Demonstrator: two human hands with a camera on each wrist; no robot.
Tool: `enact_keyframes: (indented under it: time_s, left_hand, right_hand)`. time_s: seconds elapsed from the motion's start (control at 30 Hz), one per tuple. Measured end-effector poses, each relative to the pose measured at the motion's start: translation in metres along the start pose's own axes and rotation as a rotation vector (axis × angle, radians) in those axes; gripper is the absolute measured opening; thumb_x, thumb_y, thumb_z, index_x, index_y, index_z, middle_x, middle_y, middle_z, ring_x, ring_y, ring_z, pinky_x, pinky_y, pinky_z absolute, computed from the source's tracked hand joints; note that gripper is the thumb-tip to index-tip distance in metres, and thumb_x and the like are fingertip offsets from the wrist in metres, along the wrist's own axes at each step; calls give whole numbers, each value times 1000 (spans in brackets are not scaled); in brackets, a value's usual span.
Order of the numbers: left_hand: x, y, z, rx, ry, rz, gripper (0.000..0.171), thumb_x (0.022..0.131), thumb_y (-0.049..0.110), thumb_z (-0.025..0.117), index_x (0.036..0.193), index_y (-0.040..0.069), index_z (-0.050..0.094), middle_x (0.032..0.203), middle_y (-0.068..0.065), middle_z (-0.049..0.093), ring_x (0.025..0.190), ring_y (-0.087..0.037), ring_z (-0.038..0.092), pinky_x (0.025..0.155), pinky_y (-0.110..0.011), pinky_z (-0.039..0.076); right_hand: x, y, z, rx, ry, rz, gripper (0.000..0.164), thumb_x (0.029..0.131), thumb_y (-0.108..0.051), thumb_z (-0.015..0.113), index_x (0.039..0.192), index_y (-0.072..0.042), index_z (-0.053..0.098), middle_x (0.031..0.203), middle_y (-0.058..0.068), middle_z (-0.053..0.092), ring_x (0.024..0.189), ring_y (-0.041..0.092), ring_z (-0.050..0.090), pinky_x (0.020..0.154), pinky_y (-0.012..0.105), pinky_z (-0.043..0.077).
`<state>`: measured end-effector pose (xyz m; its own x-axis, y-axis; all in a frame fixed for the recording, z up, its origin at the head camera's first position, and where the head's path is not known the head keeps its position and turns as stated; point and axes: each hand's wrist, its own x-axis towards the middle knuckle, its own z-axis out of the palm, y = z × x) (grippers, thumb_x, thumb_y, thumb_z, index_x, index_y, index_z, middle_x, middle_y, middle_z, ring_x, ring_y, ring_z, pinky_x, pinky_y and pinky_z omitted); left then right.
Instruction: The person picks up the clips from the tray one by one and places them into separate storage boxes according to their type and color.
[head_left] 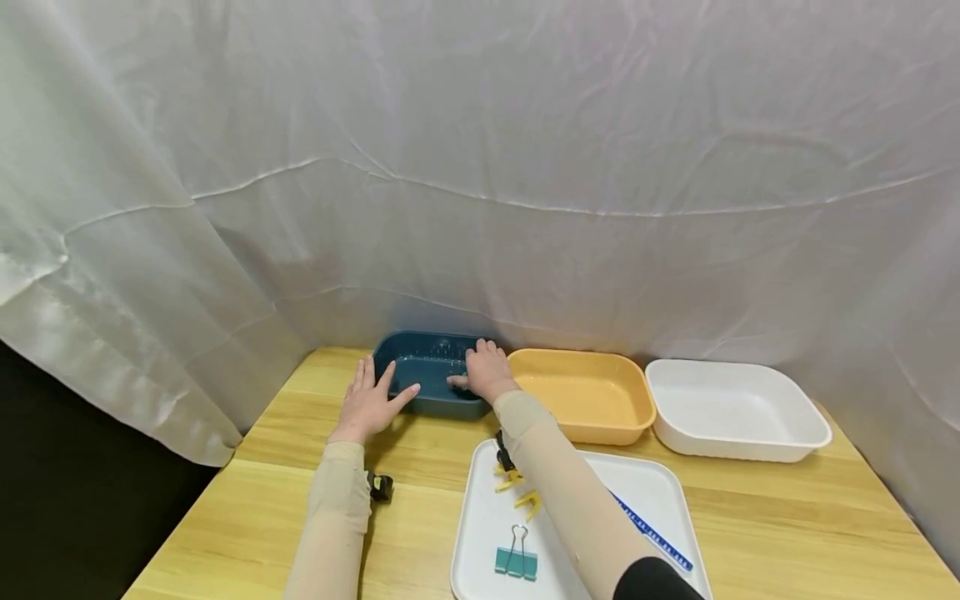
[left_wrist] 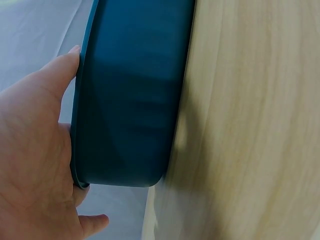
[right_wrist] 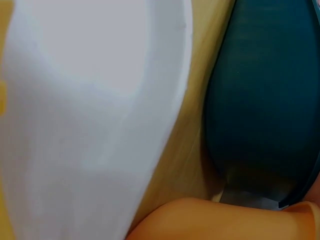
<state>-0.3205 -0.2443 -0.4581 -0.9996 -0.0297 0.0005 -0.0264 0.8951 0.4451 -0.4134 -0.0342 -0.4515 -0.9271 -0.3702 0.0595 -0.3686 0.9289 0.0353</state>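
Observation:
A dark blue plastic bin [head_left: 431, 405] stands on the table against the curtain. My left hand [head_left: 369, 408] rests on its left end with the fingers spread and the thumb over the near rim. In the left wrist view, the left hand [left_wrist: 35, 135] touches the rim of the blue bin [left_wrist: 130, 100], and a finger extends past its corner. My right hand [head_left: 487, 372] lies over the bin's right end, its thumb pointing inward and its other fingers toward the far rim. The right wrist view shows the bin's side [right_wrist: 262, 95] but hardly any of that hand.
Right of the blue bin stand a yellow bin [head_left: 588, 387] and a white bin [head_left: 738, 412]. A white tray [head_left: 480, 500] in front holds yellow clips [head_left: 528, 502], a teal binder clip [head_left: 516, 562] and a blue ruler-like strip [head_left: 652, 533]. My right forearm crosses above the tray.

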Motion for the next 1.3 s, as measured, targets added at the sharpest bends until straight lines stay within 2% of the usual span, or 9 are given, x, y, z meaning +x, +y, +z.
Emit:
enact_keyframes:
  time_s: [0.1,0.23,0.37,0.63,0.9,1.13,1.3]
  left_hand:
    - [-1,-2,-1,-9,0,7,93,90,75,36,158,14,17,163,-22,-11,151,-41,-10,119,-64,9]
    - [-2,-7,-3,-5,9,2,92,91,73,37,157,12,17,162,-23,-11,151,-42,-9,118,-65,9]
    - [-3,-9,-4,3,7,-4,92,91,74,36,157,12,17,162,-24,-11,151,-42,-9,118,-66,7]
    - [-2,-8,-6,-3,-4,-7,92,92,73,36,158,12,15,162,-23,-13,151,-42,-10,118,-65,6]
    - [1,-9,-6,9,3,-5,92,91,74,36,158,13,16,162,-23,-11,151,-42,-9,118,-65,9]
    - [3,-8,-2,7,6,-5,92,91,73,37,158,13,17,162,-23,-11,151,-42,-9,118,-66,9]
    - [4,-7,-1,9,5,-8,91,92,72,38,158,13,16,162,-23,-11,150,-42,-11,118,-66,9]
  right_hand:
    - [-1,-1,1,55,47,0,68,90,-64,52,127,-8,59,120,13,56,105,26,50,97,39,45]
    - [-1,-4,-1,156,79,-15,60,95,-56,51,129,-6,55,121,13,54,107,28,51,97,40,47]
    - [-1,-5,-2,202,106,-28,53,99,-49,50,129,-7,53,123,13,54,109,28,52,98,41,47]
    - [-1,0,0,228,130,-61,48,100,-48,48,126,-8,54,121,12,53,104,26,50,94,39,47]
    - [-10,3,-11,258,162,-125,45,99,-47,49,122,-9,57,113,10,52,97,24,47,87,38,45]
    - [-21,9,-20,216,215,-184,43,98,-48,52,117,-10,60,108,7,53,92,21,46,83,36,45]
    - [-27,16,-25,181,241,-204,44,97,-49,52,119,-11,60,108,6,54,96,21,47,85,36,46]
